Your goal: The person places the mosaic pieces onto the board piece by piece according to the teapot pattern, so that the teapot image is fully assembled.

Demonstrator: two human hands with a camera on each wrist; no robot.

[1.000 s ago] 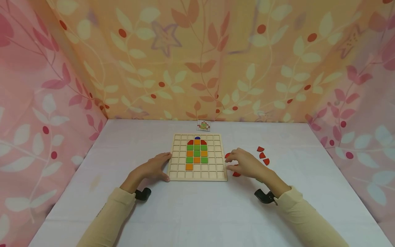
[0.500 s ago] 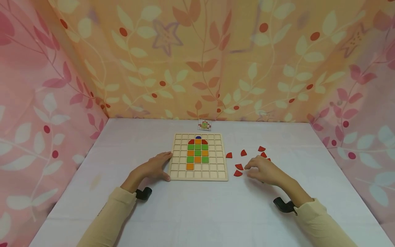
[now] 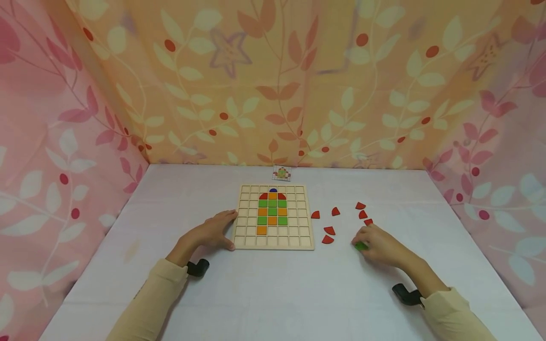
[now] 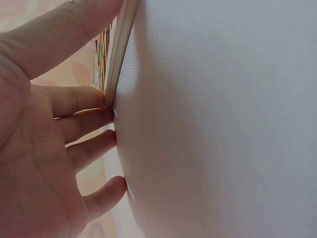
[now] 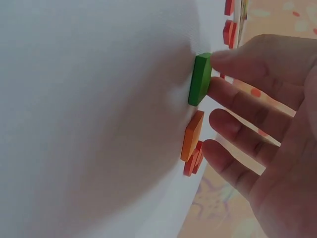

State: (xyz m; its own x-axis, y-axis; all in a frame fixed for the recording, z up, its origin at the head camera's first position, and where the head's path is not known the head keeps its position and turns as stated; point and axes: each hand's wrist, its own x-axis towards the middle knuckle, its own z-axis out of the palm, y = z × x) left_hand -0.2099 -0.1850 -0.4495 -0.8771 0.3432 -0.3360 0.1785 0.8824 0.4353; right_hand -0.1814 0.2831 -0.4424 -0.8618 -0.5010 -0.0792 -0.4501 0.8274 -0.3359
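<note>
In the head view my left hand (image 3: 213, 231) rests at the left side of a wooden grid board (image 3: 300, 241), its thumb at the near corner. The left wrist view shows its fingers fairly straight, with fingertips at the board's edge (image 4: 119, 54). Square green and orange tiles, two red quarter-round pieces and a blue half-round piece form a figure on the grid. My right hand (image 3: 381, 246) is over a green square tile (image 3: 361, 246), thumb and index fingertips touching it in the right wrist view. Beside that tile lies an orange square tile (image 5: 192, 136), hidden under the hand in the head view.
Several red quarter-round pieces (image 3: 329, 230) lie scattered between the board and my right hand, and beyond that hand. A small picture card (image 3: 281, 173) stands behind the board. Patterned cloth (image 3: 273, 94) encloses the white table (image 3: 264, 293) at back and sides.
My right hand has moved right and towards me, from the red pieces beside the board to the green tile, uncovering those pieces. My left hand and the board stay in place.
</note>
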